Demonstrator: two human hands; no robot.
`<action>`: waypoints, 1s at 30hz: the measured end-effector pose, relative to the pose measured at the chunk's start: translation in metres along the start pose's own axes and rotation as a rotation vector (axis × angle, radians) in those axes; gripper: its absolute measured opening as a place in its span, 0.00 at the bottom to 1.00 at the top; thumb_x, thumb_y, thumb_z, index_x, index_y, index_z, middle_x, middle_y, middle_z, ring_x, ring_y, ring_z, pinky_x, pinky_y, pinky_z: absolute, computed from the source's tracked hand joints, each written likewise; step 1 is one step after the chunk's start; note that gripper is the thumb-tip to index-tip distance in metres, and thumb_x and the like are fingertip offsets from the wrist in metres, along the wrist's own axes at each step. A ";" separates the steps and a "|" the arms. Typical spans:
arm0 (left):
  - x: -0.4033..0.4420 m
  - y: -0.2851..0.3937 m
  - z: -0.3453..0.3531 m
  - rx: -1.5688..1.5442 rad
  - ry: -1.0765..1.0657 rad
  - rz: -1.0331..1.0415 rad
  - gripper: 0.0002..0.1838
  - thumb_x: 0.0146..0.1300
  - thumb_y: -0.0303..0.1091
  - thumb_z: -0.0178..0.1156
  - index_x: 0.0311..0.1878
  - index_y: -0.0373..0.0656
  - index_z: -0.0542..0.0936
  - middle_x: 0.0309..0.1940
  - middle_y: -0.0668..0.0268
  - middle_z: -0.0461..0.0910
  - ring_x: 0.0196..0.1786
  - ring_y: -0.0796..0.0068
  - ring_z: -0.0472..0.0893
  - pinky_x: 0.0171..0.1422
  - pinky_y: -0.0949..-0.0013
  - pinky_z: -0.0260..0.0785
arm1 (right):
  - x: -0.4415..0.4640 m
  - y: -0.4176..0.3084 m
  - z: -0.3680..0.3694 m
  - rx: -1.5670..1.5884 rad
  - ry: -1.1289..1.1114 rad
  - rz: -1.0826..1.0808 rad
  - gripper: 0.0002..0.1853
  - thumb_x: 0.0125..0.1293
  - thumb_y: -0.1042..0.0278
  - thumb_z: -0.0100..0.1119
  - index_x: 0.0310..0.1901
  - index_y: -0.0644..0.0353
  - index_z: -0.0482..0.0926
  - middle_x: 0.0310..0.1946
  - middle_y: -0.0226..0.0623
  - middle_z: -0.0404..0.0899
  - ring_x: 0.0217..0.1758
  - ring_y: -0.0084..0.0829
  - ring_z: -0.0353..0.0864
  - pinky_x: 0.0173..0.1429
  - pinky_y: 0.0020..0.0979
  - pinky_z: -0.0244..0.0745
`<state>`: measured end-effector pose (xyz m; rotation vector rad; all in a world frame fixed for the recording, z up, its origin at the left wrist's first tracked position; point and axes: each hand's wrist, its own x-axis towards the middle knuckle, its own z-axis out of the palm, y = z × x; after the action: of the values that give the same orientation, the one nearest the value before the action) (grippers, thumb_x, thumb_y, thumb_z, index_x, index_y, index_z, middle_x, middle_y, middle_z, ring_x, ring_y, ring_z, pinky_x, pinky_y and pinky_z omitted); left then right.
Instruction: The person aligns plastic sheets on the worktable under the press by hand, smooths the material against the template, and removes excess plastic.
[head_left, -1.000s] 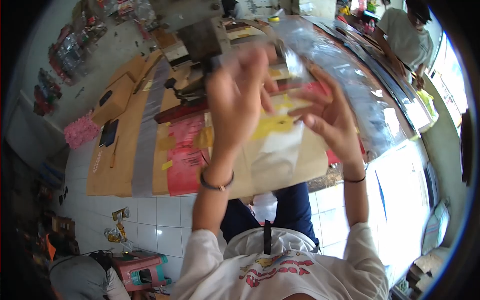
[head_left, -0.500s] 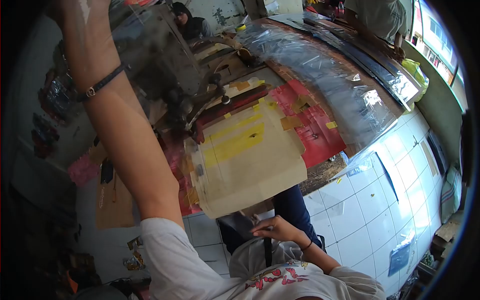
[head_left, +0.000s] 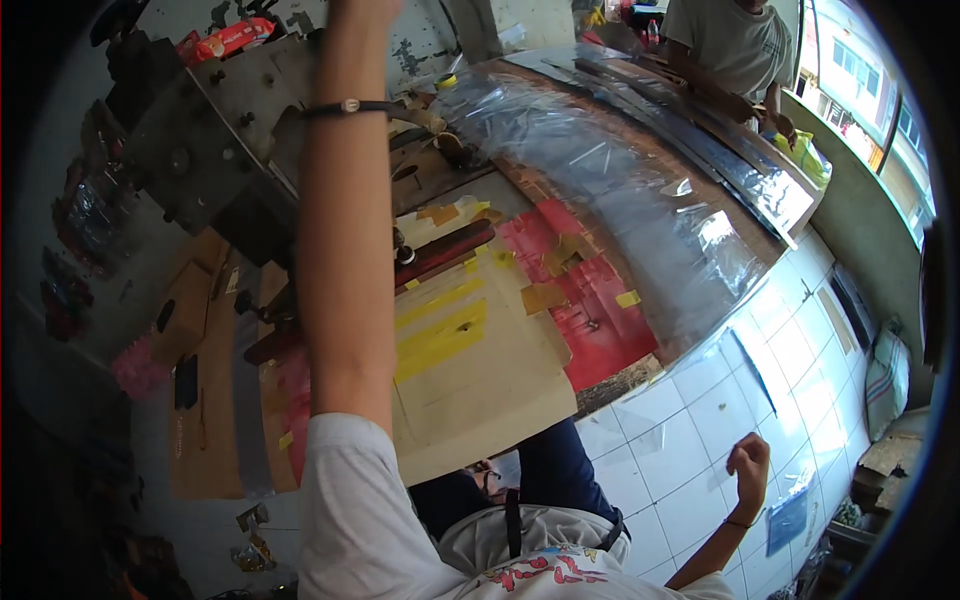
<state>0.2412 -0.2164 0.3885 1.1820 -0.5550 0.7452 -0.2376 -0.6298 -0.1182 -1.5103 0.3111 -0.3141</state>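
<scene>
My left forearm (head_left: pixel 348 230), with a dark band at the wrist, reaches up across a press-like metal machine (head_left: pixel 210 150). The left hand itself is cut off by the top edge of the view. Out to the right, over the tiled floor, my right hand (head_left: pixel 750 465) is raised with its fingers curled in; nothing shows in it. A tan board (head_left: pixel 490 390) with yellow tape strips lies before me, partly covered by the left arm. Red sheets (head_left: pixel 600 315) patched with tape border it. A dark red bar (head_left: pixel 450 252) runs along its far edge.
Clear plastic sheets (head_left: pixel 600 165) cover the large table to the right. Another person (head_left: pixel 730 50) stands at its far end. A roll of yellow tape (head_left: pixel 446 81) sits at the back. A brown board (head_left: pixel 215 430) extends to the left. White tiles (head_left: pixel 690 440) floor the right side.
My right hand has left my lap and swung out to the right. The left arm now stands more upright and further right in view. The view has shifted, showing more of the machine.
</scene>
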 end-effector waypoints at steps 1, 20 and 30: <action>-0.007 -0.021 0.007 0.103 -0.026 -0.060 0.14 0.80 0.37 0.59 0.37 0.41 0.74 0.21 0.69 0.70 0.17 0.75 0.69 0.23 0.65 0.63 | -0.002 -0.004 -0.015 0.021 0.088 -0.027 0.06 0.70 0.75 0.63 0.37 0.58 0.74 0.18 0.25 0.71 0.17 0.15 0.67 0.21 0.22 0.62; -0.236 -0.303 0.075 0.775 -1.129 -0.731 0.58 0.71 0.76 0.46 0.83 0.30 0.54 0.80 0.30 0.56 0.85 0.33 0.54 0.88 0.46 0.45 | 0.086 -0.088 0.050 -0.032 0.328 -0.008 0.19 0.76 0.61 0.65 0.62 0.62 0.78 0.25 0.30 0.76 0.18 0.13 0.66 0.20 0.20 0.57; -0.292 -0.309 0.087 1.076 -1.110 -0.332 0.59 0.70 0.78 0.47 0.87 0.37 0.47 0.85 0.33 0.36 0.88 0.36 0.35 0.89 0.40 0.27 | 0.060 -0.078 0.080 -0.080 0.345 0.043 0.21 0.74 0.64 0.67 0.63 0.63 0.76 0.28 0.35 0.80 0.19 0.15 0.70 0.20 0.21 0.63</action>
<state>0.2896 -0.4247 0.0109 2.6504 -0.8435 -0.0477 -0.1517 -0.5822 -0.0376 -1.5236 0.6343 -0.5347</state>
